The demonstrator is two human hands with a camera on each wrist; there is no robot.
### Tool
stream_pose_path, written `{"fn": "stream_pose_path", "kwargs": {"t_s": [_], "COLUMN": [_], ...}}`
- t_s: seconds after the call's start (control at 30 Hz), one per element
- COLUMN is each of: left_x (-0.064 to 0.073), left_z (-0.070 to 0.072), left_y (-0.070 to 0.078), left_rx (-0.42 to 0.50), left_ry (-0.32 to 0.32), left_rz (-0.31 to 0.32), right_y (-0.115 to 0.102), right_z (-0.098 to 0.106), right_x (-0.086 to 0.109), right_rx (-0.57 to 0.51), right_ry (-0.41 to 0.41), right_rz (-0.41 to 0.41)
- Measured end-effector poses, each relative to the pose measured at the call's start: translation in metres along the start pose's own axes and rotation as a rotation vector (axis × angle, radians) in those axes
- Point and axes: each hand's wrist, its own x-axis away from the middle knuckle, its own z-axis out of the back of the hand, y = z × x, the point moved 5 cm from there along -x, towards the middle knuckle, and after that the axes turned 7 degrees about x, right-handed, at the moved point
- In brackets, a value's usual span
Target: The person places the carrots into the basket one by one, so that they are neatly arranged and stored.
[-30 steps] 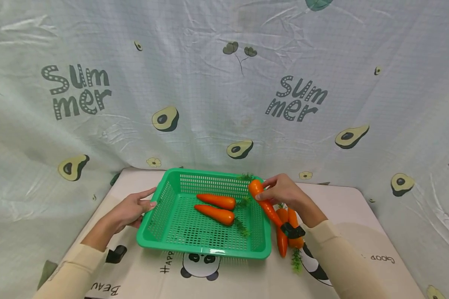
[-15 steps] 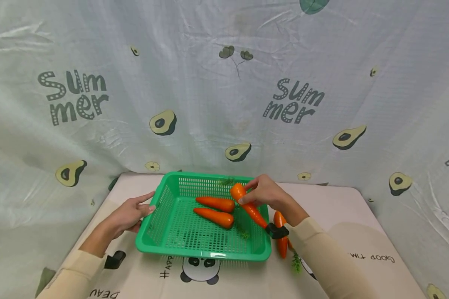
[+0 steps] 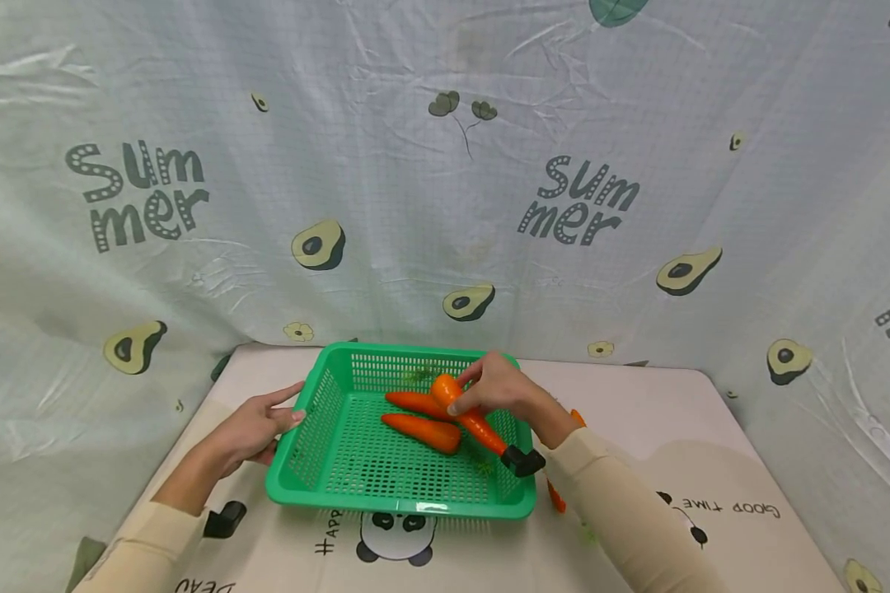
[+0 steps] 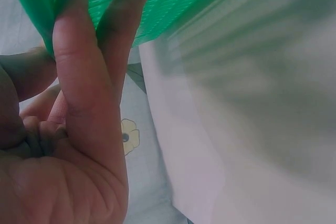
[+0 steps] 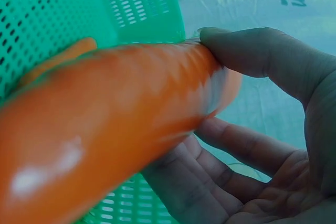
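My right hand (image 3: 498, 385) pinches an orange carrot (image 3: 473, 422) near its thick end, thumb on one side and fingers on the other. The carrot slants over the right half of a green perforated basket (image 3: 341, 501). Inside lie two more carrots, the back one (image 3: 409, 401) partly hidden behind the held one and the front one (image 3: 419, 431) pointing left. At the basket's left side my left hand (image 3: 250, 430) holds the rim, thumb at the edge. The left wrist view shows that hand's fingers (image 4: 86, 77) against the outer wall.
Right of the basket, loose carrots (image 3: 555, 496) lie mostly hidden under my right forearm. The table (image 3: 638, 395) has a pale printed cover with a panda below the basket. A printed curtain (image 3: 386, 206) hangs behind and at both sides.
My right hand has carried the carrot left, from the basket's right rim to above the carrots inside. My left hand has stayed at the left rim.
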Motion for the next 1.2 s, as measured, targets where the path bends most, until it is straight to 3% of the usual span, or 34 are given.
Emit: {"fn": "stream_pose_path", "kwargs": {"t_s": [0.83,1.2], "left_x": [0.001,0.002], "left_z": [0.0,-0.002], "left_y": [0.001,0.002], "left_rx": [-0.009,-0.012], "left_ry": [0.023,0.023], "left_rz": [0.011,0.007], "right_y": [-0.009,-0.005], "right_z": [-0.037,-0.047], "right_x": [-0.02,-0.03], "right_rx": [0.129,0.154], "right_ry": [-0.073,-0.035], "right_rz": [0.075,0.063]}}
